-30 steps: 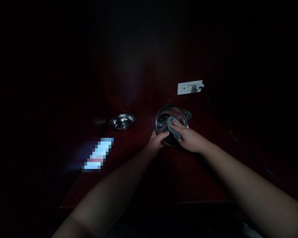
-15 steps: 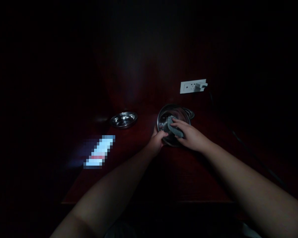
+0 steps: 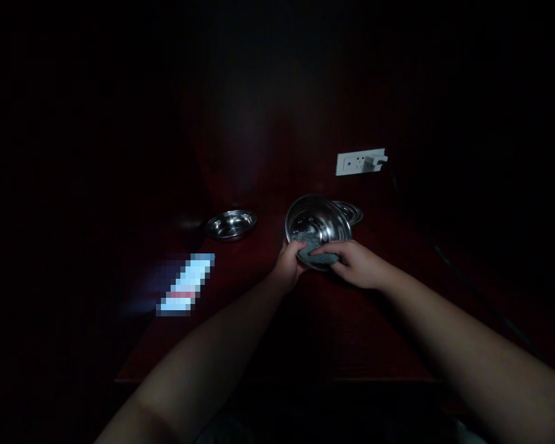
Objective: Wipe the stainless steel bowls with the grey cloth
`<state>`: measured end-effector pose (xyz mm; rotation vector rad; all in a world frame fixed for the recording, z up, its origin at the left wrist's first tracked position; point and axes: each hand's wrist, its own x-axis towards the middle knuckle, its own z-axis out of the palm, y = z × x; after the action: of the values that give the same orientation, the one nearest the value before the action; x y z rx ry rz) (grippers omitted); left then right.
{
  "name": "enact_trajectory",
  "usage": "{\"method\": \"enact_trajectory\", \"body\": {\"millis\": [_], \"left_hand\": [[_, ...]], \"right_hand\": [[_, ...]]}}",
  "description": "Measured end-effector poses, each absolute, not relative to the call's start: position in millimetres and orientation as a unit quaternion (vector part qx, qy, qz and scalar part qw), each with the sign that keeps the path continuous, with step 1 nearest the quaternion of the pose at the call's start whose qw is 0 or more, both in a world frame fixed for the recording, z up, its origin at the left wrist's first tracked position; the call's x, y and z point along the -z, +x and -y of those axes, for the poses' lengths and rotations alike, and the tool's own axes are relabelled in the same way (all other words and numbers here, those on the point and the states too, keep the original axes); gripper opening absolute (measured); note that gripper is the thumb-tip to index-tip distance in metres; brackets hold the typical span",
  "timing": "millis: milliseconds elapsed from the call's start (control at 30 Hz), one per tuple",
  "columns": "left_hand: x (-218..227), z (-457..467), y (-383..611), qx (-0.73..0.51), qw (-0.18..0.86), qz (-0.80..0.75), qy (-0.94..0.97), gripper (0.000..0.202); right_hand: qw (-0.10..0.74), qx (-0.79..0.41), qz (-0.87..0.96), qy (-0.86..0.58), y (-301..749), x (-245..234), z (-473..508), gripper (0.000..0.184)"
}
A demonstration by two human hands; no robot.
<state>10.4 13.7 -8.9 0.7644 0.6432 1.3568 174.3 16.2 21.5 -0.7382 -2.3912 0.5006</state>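
A shiny metal bowl [image 3: 326, 216] is tilted with its opening toward me. My left hand [image 3: 290, 264] grips its near left rim, thumb over the edge and fingers behind the wall. My right hand [image 3: 356, 262] is closed on a grey-green cloth or scouring pad [image 3: 321, 255], which lies against the inner near wall of the bowl. Small light spots or drops show on the bowl's inside. Which of cloth or pad it is, I cannot tell in the dim light.
A shallow metal dish [image 3: 232, 225] stands to the left on the dark red table [image 3: 277, 351]. Behind the bowl lies another round metal piece [image 3: 354, 213]. A blurred glowing screen [image 3: 187, 285] lies at left. A wall socket [image 3: 361, 161] holds a plug, its cable [image 3: 448, 262] running right.
My right hand has brought the grey-green piece down toward the bowl's near rim. The bowl has shifted slightly left, showing more of its inside.
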Motion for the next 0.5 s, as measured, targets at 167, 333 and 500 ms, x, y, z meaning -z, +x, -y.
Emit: {"method": "enact_trajectory", "body": {"millis": [167, 333, 500], "left_hand": [[6.1, -13.1, 12.7, -0.601, 0.664, -0.293, 0.334, 0.042], [3.3, -8.7, 16.9, -0.624, 0.632, -0.288, 0.358, 0.045], [5.2, -10.4, 17.2, -0.648, 0.596, -0.327, 0.342, 0.041]], "right_hand": [[0.331, -0.206, 0.891, -0.233, 172.8, -18.3, -17.2, 0.039], [0.346, -0.177, 0.889, -0.242, 172.3, -19.9, -15.3, 0.021], [0.325, -0.190, 0.889, -0.262, 173.5, -21.2, -12.2, 0.017]]}}
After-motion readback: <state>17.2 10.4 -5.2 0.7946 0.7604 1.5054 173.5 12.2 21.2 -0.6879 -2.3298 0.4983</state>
